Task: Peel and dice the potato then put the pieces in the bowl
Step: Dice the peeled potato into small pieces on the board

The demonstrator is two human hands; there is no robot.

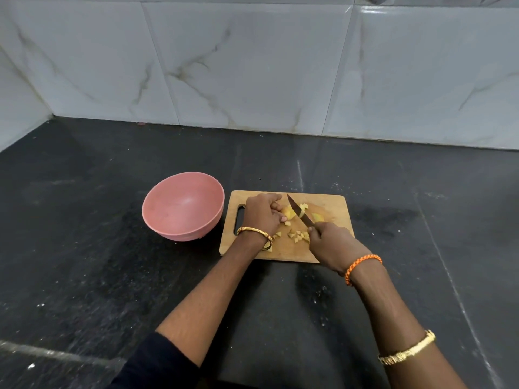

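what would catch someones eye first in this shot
The two hands at work on the wooden cutting board: the right hand grips a knife slicing the yellow potato that the left hand steadies. Just left of the board sits an empty pink bowl on the black counter.

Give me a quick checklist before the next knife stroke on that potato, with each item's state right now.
1. Right hand grips the knife by its handle: ok.
2. Left hand holds the potato piece steady on the cutting board: ok.
3. Left fingertips curled back from the blade: they look curled, but the gap to the blade: cannot tell.
4. Cut dice out of the blade's path: ok, they lie nearer the person.
5. Pink bowl beside the board, upright and ready: ok; no pieces in it yet.
6. Potato fully peeled: cannot tell.
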